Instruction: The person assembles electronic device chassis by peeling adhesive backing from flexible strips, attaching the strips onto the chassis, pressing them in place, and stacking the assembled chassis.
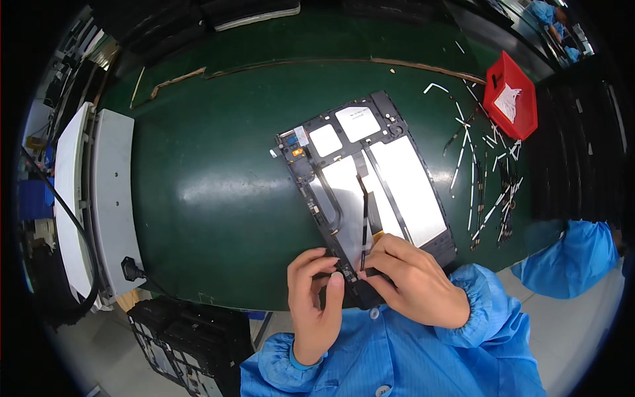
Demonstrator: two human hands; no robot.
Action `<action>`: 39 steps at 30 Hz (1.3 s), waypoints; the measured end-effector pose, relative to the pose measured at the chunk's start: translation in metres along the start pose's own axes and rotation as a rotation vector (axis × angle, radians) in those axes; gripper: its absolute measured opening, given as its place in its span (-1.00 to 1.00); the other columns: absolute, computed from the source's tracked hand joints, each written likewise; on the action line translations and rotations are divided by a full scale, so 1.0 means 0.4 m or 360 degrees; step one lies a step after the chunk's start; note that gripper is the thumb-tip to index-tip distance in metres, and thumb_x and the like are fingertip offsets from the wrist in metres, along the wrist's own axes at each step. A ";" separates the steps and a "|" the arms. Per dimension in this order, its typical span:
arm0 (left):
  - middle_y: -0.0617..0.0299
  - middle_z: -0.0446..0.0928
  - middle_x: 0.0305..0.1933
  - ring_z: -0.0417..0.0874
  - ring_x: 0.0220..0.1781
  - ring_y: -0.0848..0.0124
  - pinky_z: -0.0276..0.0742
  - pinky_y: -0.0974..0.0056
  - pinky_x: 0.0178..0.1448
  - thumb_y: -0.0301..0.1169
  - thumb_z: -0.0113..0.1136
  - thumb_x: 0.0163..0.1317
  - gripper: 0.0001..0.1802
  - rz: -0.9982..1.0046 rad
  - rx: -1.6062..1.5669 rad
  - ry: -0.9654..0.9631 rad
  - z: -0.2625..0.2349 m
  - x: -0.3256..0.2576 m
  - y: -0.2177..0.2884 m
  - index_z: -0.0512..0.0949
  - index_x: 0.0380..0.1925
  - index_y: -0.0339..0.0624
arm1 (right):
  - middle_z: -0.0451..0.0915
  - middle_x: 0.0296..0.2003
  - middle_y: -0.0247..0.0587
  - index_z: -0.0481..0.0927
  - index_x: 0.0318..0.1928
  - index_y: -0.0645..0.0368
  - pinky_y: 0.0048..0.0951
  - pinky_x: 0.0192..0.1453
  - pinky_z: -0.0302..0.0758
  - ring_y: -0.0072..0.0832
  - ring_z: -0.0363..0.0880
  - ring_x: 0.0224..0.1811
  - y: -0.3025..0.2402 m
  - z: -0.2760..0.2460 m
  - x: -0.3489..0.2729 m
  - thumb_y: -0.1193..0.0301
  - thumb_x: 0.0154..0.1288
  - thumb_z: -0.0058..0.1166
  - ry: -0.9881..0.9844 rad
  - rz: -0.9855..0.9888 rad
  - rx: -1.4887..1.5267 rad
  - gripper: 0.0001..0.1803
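two bare hands — one device on table — one red bin

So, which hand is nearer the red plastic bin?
Right: the right hand is below and left of the bin; the left hand is farther left, at the opened device.

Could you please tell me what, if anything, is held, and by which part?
The right hand appears to pinch a black strip by its near end; whether the left hand grips the device is unclear.
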State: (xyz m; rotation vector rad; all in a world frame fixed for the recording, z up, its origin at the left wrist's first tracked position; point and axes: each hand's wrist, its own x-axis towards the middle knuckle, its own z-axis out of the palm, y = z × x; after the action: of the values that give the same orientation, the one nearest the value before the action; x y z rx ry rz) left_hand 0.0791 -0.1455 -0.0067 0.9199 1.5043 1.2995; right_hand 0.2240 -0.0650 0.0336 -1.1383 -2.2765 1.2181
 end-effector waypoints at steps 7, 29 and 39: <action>0.09 0.23 0.12 0.52 -0.05 0.41 0.50 0.37 -0.01 -0.63 0.04 0.23 -0.77 0.0022 -0.0060 0.0031 0.007 -0.004 -0.009 0.41 -0.09 -0.36 | 0.40 -0.35 -0.13 0.54 -0.30 0.32 -0.30 -0.27 0.44 -0.20 0.47 -0.33 -0.003 -0.002 0.009 0.62 0.00 0.15 -0.0063 0.0011 -0.0062 -0.82; 0.10 0.22 0.11 0.52 -0.13 0.46 0.51 0.36 -0.05 -0.67 0.15 0.13 -0.80 -0.0059 -0.0099 -0.0004 -0.002 0.009 0.006 0.45 -0.23 -0.37 | 0.44 -0.35 -0.13 0.55 -0.21 0.30 -0.33 -0.30 0.48 -0.20 0.51 -0.39 -0.018 -0.009 0.000 0.53 0.16 0.12 -0.0107 -0.0024 0.0311 -0.83; 0.10 0.60 -0.29 0.65 -0.29 0.44 0.55 0.41 -0.20 -0.54 0.12 0.24 -0.82 -0.0391 0.0334 -0.0358 -0.056 -0.074 0.031 0.47 -0.17 -0.35 | 0.37 -0.33 -0.22 0.51 -0.35 0.21 -0.37 -0.50 0.47 -0.32 0.52 -0.52 -0.001 0.049 -0.029 0.45 0.09 0.20 0.0255 -0.0107 -0.0175 -0.84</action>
State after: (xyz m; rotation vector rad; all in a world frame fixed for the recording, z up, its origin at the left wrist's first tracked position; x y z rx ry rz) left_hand 0.0663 -0.1780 0.0111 0.9459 1.5391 0.8452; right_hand 0.2194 -0.0847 0.0236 -1.1433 -2.2639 0.9517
